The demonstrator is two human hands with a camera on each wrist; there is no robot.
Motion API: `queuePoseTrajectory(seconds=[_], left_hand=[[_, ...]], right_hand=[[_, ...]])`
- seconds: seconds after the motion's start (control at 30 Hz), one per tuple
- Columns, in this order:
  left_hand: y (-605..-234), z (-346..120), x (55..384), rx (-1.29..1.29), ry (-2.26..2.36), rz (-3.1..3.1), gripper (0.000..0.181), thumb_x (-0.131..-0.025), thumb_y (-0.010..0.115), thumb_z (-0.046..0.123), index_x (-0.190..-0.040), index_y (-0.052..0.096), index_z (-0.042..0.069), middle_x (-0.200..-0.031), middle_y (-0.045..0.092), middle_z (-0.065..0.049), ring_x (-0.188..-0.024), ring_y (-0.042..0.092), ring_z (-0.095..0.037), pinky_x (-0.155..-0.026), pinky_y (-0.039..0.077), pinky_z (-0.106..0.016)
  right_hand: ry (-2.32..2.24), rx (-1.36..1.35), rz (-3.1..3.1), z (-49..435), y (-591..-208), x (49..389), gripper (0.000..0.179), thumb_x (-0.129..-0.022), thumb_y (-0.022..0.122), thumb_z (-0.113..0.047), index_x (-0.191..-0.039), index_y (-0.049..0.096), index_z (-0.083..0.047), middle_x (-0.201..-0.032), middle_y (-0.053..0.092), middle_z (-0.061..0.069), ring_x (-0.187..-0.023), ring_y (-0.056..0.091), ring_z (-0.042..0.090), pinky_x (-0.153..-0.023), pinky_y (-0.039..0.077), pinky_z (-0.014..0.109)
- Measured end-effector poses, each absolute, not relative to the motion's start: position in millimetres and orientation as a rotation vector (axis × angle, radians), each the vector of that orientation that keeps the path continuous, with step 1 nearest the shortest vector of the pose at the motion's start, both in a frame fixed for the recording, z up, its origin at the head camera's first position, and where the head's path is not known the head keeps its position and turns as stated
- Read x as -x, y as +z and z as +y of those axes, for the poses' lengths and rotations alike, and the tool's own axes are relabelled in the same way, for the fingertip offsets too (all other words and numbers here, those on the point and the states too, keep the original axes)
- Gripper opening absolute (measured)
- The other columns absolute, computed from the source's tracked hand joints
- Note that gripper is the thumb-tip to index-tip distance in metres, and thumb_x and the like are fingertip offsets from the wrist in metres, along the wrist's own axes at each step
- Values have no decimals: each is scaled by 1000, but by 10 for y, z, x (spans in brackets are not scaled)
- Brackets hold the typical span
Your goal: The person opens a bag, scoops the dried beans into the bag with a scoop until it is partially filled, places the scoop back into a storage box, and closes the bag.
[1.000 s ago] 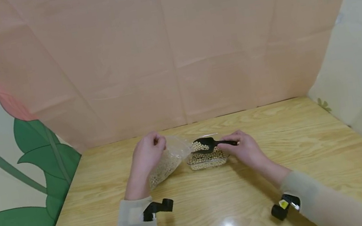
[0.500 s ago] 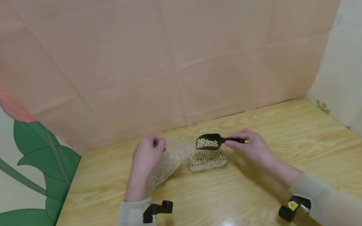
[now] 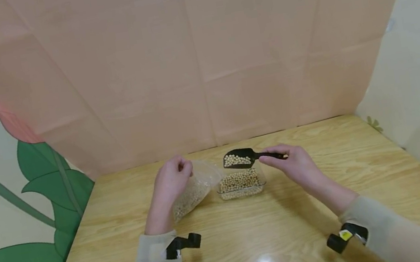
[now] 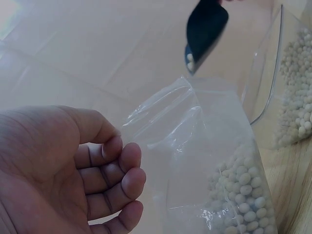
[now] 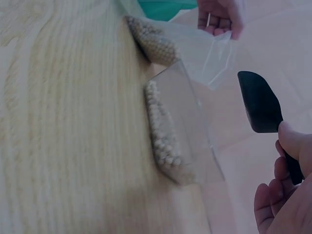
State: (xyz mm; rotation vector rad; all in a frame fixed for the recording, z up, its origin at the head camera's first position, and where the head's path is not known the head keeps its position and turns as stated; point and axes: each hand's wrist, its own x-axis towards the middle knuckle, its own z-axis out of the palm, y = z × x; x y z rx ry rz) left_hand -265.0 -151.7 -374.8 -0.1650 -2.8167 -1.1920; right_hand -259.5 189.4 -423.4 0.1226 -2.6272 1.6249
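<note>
My right hand grips the handle of a black scoop, its bowl carrying pale round beans. The scoop is held above a clear plastic box partly filled with the same beans. In the left wrist view the scoop's tip points toward the mouth of a clear plastic bag. My left hand pinches the bag's upper edge between thumb and forefinger, with the other fingers curled. Beans fill the bag's lower part, which rests on the table to the left of the box.
A wood-grain table carries everything. Behind it hangs a plain pinkish sheet. Panels with printed flowers stand at the left and right sides. Each wrist wears a small black camera mount.
My right hand has lifted the scoop of beans up out of the box, first to the right, then slightly back left. The left hand and the bag have stayed in place.
</note>
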Motion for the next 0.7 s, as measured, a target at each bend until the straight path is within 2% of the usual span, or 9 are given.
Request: queuePoseTrajectory(seconds=[0.13,0.27,0.43,0.6,0.7], left_hand=[[-3758,-1520,2656,162,-1184,-2815,24,-110,55,22,-92,68,14,-88,68,-5,-67,53,-23,-64,45,-39],[-3749,-1516,2656,160,-1178,-2812,24,-111,54,23,-93,68,14,-89,70,-5,-68,55,-23,-65,46,-40],[-3747,-1513,2675,158,-1162,-2809,23,-110,55,22,-92,68,14,-89,70,-4,-71,56,-23,-67,46,-39],[-3754,-1513,2690,151,-1149,-2808,22,-108,56,21,-91,69,14,-88,69,-3,-74,58,-23,-69,47,-39],[-3764,-1514,2694,149,-1149,-2810,22,-108,56,21,-92,69,14,-89,69,-3,-75,58,-23,-70,47,-39]], right_hand=[[1611,-177,-2619,1847,-4159,2584,57,-100,82,-48,-143,74,-11,-151,65,13,-146,53,39,-118,43,61],[1601,-203,-2618,1775,-4100,2592,53,-100,82,-48,-140,77,-13,-146,69,10,-137,61,35,-112,50,57],[1595,-242,-2614,1666,-4054,2609,46,-100,83,-43,-134,79,-12,-142,71,9,-131,65,32,-106,53,48],[1577,-285,-2635,1576,-4027,2642,43,-99,84,-43,-130,81,-14,-137,73,8,-119,68,29,-91,56,37],[1557,-318,-2652,1531,-4030,2667,43,-100,83,-44,-130,82,-14,-138,73,9,-116,68,29,-86,56,36]])
